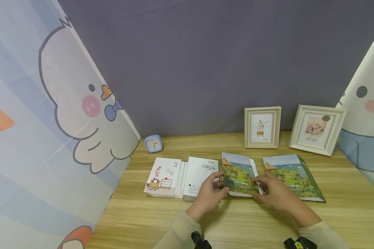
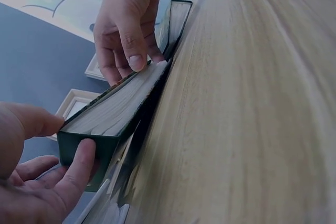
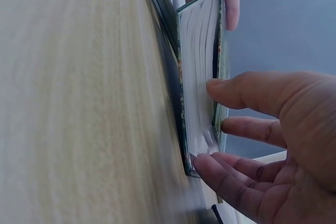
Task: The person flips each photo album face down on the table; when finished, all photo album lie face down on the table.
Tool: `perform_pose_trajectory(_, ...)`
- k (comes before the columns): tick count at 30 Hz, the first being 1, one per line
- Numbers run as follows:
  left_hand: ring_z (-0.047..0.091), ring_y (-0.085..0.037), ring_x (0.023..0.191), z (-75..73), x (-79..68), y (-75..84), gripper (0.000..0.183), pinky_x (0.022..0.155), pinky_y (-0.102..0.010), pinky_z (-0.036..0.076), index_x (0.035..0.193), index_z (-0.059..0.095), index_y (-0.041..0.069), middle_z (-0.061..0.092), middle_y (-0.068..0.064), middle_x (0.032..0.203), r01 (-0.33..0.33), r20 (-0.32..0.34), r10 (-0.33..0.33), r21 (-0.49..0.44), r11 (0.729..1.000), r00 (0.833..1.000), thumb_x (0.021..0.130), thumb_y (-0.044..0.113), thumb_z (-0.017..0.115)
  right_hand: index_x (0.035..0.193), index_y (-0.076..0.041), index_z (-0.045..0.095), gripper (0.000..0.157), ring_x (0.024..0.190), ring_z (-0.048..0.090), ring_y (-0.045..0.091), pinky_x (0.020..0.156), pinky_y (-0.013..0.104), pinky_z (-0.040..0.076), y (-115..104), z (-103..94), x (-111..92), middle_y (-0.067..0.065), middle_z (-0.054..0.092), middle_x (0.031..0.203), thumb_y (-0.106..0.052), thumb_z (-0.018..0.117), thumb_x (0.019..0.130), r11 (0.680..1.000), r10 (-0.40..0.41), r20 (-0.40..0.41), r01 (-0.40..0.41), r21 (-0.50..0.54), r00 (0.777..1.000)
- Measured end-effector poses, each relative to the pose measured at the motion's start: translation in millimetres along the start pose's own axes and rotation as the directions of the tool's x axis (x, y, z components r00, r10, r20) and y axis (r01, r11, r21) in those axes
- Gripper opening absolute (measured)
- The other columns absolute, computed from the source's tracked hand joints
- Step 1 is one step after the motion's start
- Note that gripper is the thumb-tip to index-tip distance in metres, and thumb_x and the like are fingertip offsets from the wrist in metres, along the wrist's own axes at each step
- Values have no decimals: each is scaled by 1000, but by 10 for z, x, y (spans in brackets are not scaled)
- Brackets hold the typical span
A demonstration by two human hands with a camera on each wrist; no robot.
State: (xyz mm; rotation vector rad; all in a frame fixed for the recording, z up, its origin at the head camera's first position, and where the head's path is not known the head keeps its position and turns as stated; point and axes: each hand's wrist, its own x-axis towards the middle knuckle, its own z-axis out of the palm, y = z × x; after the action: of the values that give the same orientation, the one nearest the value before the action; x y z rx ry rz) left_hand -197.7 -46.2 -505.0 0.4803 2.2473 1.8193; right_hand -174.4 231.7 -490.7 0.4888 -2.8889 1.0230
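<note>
A photo album (image 1: pixel 240 173) with a painted landscape cover is between my two hands. My left hand (image 1: pixel 209 193) grips its spine side; in the left wrist view the thumb lies on the cover's edge and a finger on the green spine (image 2: pixel 105 148). At the opposite side my right hand (image 1: pixel 275 193) holds the album by its open edge, with the thumb against the white pages (image 3: pixel 199 77) in the right wrist view. Whether the album is fully off the table cannot be told. A matching photo album (image 1: pixel 291 173) lies just right of it, partly behind my right hand.
Left of my hands lie a white album with a room drawing (image 1: pixel 163 174) and a white album with lettering (image 1: pixel 199 176). A small blue clock (image 1: pixel 153 144) stands at the back left. Two picture frames, one upright (image 1: pixel 247 128) and one leaning (image 1: pixel 294 138), stand along the back right.
</note>
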Motion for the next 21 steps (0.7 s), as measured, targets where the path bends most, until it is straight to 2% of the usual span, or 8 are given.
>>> perform_pose_trajectory(4,69,-19,113,-10,-3,10,58,79,-27,61,153,51,17,63,-13,134,-5,-7,5,-14,1000,1000,99,17,74,128,-7,71,51,82,60,12,64,27,53,-6,9,-2,9,60,112,-22,91,83,999,-11,-4,11,38,1000)
perform_pose_trajectory(9,71,-23,109,-18,7,-10,57,76,-27,60,153,51,16,63,-14,132,-22,-21,21,-49,999,1000,100,20,72,130,-7,69,52,96,64,20,68,24,58,19,24,12,9,58,116,-23,90,85,996,0,15,-2,94,1000)
perform_pose_trajectory(16,60,-24,128,-18,14,-13,54,92,-26,57,151,52,12,53,-5,150,-65,-35,62,-100,993,997,101,16,71,133,-8,67,54,104,65,27,72,24,59,24,38,20,11,58,119,-24,89,86,988,10,33,-15,155,999)
perform_pose_trajectory(21,57,-29,131,-23,18,-4,53,97,-28,55,151,51,10,53,-6,150,-103,-24,101,-145,984,995,102,14,69,137,-6,64,58,106,67,30,73,25,60,8,34,18,15,60,125,-24,88,87,982,12,37,-19,190,999)
